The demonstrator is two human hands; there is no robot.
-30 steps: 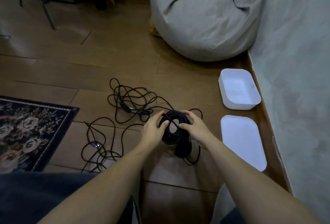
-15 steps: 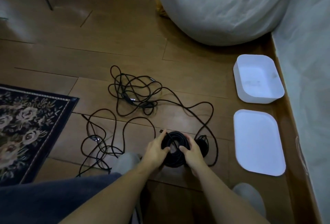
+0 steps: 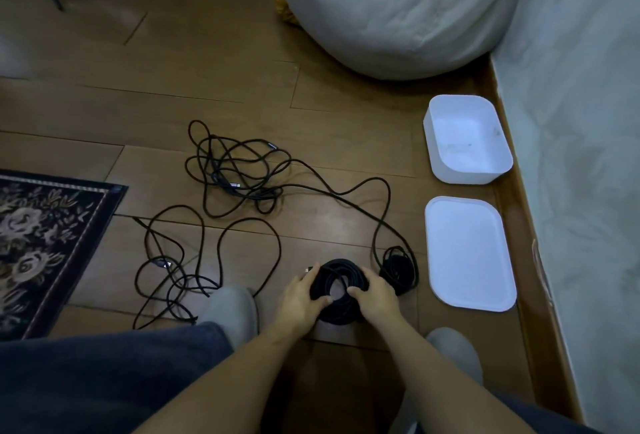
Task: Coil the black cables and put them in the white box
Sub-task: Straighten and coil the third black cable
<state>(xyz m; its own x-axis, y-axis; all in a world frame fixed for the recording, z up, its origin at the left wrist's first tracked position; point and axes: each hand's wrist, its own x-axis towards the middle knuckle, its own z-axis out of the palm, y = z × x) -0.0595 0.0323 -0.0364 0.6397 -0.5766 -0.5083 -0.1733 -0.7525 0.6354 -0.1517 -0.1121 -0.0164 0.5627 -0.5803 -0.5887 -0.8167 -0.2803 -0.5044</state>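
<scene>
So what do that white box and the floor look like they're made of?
White box: probably plastic, smooth and matte, with rounded moulded corners. Floor: brown planks with visible seams and a soft sheen; real wood or laminate, I cannot tell.

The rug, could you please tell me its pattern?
Rug: pale flowers on dark ground; head view.

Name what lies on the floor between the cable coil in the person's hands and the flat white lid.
A smaller black coil lies there, right of the held coil and left of the lid, as the head view shows.
</scene>
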